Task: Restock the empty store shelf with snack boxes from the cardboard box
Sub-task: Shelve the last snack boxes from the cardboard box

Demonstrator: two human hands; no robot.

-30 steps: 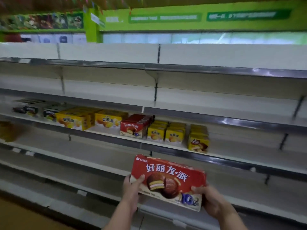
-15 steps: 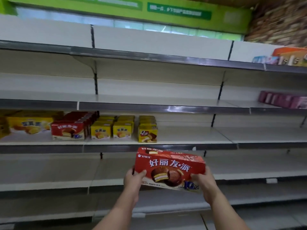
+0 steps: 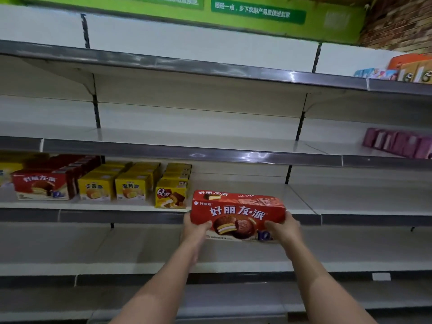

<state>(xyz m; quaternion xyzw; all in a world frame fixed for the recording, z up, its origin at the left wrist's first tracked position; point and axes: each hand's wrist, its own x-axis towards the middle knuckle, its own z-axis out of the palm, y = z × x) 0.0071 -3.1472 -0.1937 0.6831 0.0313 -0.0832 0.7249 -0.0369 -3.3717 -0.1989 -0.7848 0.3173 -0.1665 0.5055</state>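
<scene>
A shop aisle is filling the view: long tiers of white metal store shelf (image 3: 233,202) boards are running across it, each edged with a grey price-strip rail (image 3: 187,157) and hanging on slotted uprights (image 3: 97,113). Packaged snacks are sitting in neat facing rows, red pie boxes (image 3: 44,185), yellow cake boxes (image 3: 112,185) and a Q-branded box (image 3: 170,195), while purple packets (image 3: 399,143) and orange cartons (image 3: 411,69) are showing further right. A green banner (image 3: 233,12) with white Chinese lettering is stretching overhead (typical supermarket signage), and a brick-look wall (image 3: 402,22) is peeking in at the corner.
</scene>
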